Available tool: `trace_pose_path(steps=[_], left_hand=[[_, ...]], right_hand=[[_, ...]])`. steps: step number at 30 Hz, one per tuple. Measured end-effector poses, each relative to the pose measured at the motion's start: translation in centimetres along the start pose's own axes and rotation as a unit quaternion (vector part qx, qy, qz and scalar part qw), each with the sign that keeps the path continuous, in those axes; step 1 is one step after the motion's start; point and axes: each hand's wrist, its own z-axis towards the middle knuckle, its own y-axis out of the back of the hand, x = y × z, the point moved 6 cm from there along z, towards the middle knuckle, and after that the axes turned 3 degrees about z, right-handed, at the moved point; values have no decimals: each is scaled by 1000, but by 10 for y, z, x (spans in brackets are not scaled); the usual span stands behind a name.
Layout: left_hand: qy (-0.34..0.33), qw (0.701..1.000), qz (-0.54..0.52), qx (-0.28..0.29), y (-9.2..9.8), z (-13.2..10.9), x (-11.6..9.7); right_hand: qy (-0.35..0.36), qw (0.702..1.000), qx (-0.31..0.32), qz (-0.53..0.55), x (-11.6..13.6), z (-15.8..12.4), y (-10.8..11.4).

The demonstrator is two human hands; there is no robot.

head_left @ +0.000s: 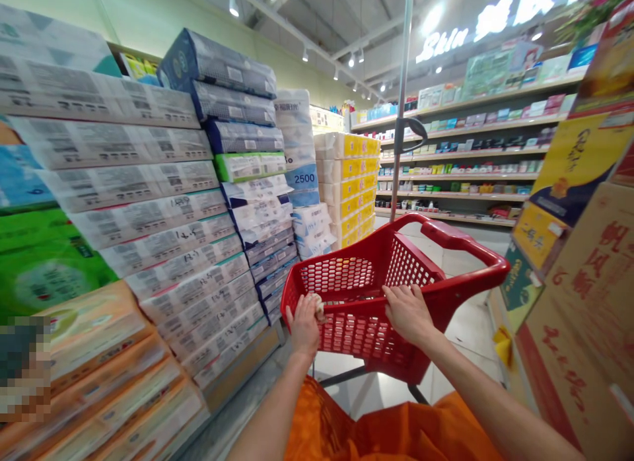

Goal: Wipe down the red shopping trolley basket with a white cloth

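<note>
A red plastic shopping cart [347, 345] stands sideways in front of me, its handle at the right and its basket walls full of holes. My left hand [304, 330] rests at the left end of the near rim, fingers closed on a small crumpled whitish cloth [317, 306]. Whether it is fabric or tissue I cannot tell. Farther right, my right hand [409, 312] grips the same rim, its fingers curled over the top edge. A metal pole [396, 164] with a dark looped fitting rises behind the cart's far side.
Tall stacks of wrapped tissue packs [198, 249] line the left side, with orange packs [113, 375] lower down. Cardboard cartons [584, 316] and yellow gift boxes [569, 157] close in on the right. Shelves of small boxes [460, 147] fill the back. Pale floor tiles [475, 316] show beside the cart.
</note>
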Motion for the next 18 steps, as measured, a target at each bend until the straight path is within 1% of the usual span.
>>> trace_pose_path(steps=[1, 2, 5, 6, 7, 8, 9, 10, 11, 13, 14, 15, 16, 17, 18], left_hand=[[6, 1000, 0, -5, -1, -1, -3], [-9, 1000, -5, -3, -4, -1, -15], [-106, 994, -35, 17, -15, -1, -73], [-132, 990, -42, 24, -17, -1, -86], [-149, 987, -44, 28, -17, -2, -92], [-155, 987, -42, 31, -16, -3, -88], [-153, 987, -35, 33, -13, -4, -75], [-143, 989, -24, 35, -9, -5, -55], [-108, 994, -9, 28, -3, -6, -29], [-4, 999, 30, 14, 7, -9, 25], [47, 998, 43, 4, 11, -11, 44], [76, 996, 49, -2, 13, -12, 53], [88, 995, 49, -6, 12, -13, 50], [77, 996, 41, -5, 8, -13, 37], [46, 999, 29, 1, 3, -11, 16]], right_hand=[[-2, 1000, 3, 1, 0, 0, 0], [-4, 1000, 7, 3, 1, 0, 0], [-6, 1000, 18, 5, 1, 0, -2], [-7, 1000, 23, 5, 0, 0, -3], [-8, 1000, 28, 6, -1, 0, -3], [-9, 999, 32, 8, -2, 0, -4], [-10, 999, 35, 12, -3, -1, -4], [-11, 999, 36, 16, -4, -1, -4], [-12, 999, 35, 21, -4, -1, -3], [-14, 999, 29, 29, -4, -2, -3], [-13, 999, 25, 32, -3, -2, -3], [-14, 999, 21, 34, -3, -3, -3], [-14, 999, 19, 34, -2, -3, -3], [-15, 999, 17, 33, -1, -3, -3], [-17, 999, 18, 32, -1, -3, -3]])
